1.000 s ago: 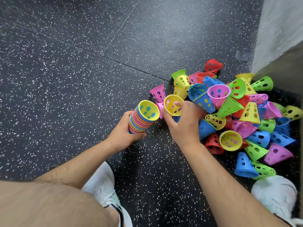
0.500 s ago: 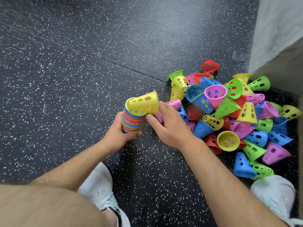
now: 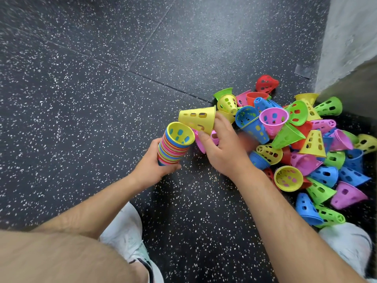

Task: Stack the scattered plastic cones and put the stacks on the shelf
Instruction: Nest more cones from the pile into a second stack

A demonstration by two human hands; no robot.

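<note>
Since the earlier frame the loose yellow perforated plastic cone point(image 3: 196, 117) has come off the mouth of the multicoloured stack of nested plastic cones point(image 3: 173, 148). It now lies sideways just beyond the stack, narrow end pointing left. The right hand point(image 3: 222, 148) pinches its wide rim. The left hand point(image 3: 151, 166) grips the stack's base, mouth tilted upward. Nesting probably needs the narrow end tipped down into that mouth.

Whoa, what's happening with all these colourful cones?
A person is stacking them. The left hand holds a stack of nested cones. The right hand holds a yellow cone close by that stack, not yet slotted in. A pile of loose cones lies on the floor to the right, near the wall.
</note>
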